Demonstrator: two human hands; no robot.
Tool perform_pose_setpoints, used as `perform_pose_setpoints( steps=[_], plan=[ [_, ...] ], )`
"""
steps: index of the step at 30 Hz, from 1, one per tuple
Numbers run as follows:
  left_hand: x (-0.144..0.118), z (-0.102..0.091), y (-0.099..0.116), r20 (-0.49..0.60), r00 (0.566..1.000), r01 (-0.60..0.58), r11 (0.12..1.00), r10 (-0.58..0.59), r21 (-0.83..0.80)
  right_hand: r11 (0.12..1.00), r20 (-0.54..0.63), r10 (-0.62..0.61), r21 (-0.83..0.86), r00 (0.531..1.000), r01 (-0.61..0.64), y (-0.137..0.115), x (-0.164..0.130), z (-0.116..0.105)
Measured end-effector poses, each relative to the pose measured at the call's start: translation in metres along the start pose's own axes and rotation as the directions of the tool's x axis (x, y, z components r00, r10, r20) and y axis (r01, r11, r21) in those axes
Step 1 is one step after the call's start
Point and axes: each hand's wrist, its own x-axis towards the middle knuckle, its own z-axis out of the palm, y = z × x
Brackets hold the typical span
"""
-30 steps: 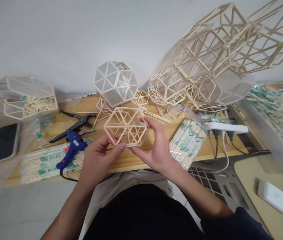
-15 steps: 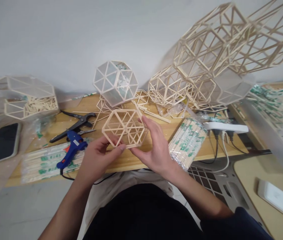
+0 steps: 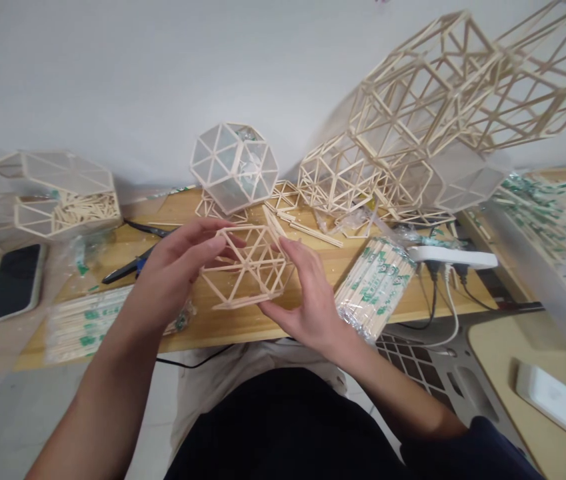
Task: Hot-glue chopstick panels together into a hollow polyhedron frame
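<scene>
Between my two hands is a small hexagonal frame of wooden sticks (image 3: 244, 267), raised over the front of the desk and tilted. My left hand (image 3: 183, 260) grips its upper left edge, thumb on top and fingers behind. On the other side my right hand (image 3: 307, 290) holds the right edge, with the thumb below and the fingers above. Close to the left forearm lies a packet of sticks (image 3: 87, 320). A pair of black-handled pliers (image 3: 127, 270) is partly covered by my left hand, and the blue glue gun (image 3: 140, 262) is almost wholly hidden there.
Against the wall stand a panelled polyhedron (image 3: 235, 167) and a tall stick lattice (image 3: 413, 100). A wrapped stick bundle (image 3: 375, 287) and a white power strip (image 3: 453, 256) sit to the right. On the left are a phone (image 3: 15, 280) and a hexagonal box of short sticks (image 3: 85, 210).
My left hand has moved up from the frame's lower left edge to its upper left edge. The frame has tilted, and the left arm now covers the glue gun.
</scene>
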Motion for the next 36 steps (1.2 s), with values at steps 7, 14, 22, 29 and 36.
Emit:
perform_pose_setpoints(
  steps=[7, 14, 22, 29, 36],
  plan=[
    [0.018, 0.017, 0.023, 0.060, 0.998, -0.040, 0.933, 0.020, 0.357, 1.000, 0.024, -0.011, 0.000, 1.000, 0.011, -0.001, 0.001, 0.003],
    [0.013, 0.024, 0.015, -0.042, 0.998, -0.023, 0.942, 0.040, 0.336, 1.000, 0.043, -0.015, 0.007, 0.999, 0.014, 0.000, -0.001, 0.002],
    [0.013, 0.024, 0.015, -0.051, 0.998, -0.017, 0.942, 0.036, 0.336, 1.000, 0.054, -0.003, 0.005, 0.999, 0.003, 0.000, 0.000, 0.002],
    [0.011, 0.025, 0.015, -0.066, 0.997, -0.017, 0.941, 0.042, 0.337, 1.000, 0.076, 0.010, 0.004, 0.997, -0.011, 0.000, -0.001, 0.002],
    [0.011, 0.025, 0.014, -0.082, 0.996, -0.006, 0.944, 0.035, 0.330, 1.000, 0.082, -0.001, 0.003, 0.997, 0.001, 0.001, 0.000, 0.001]
  ],
)
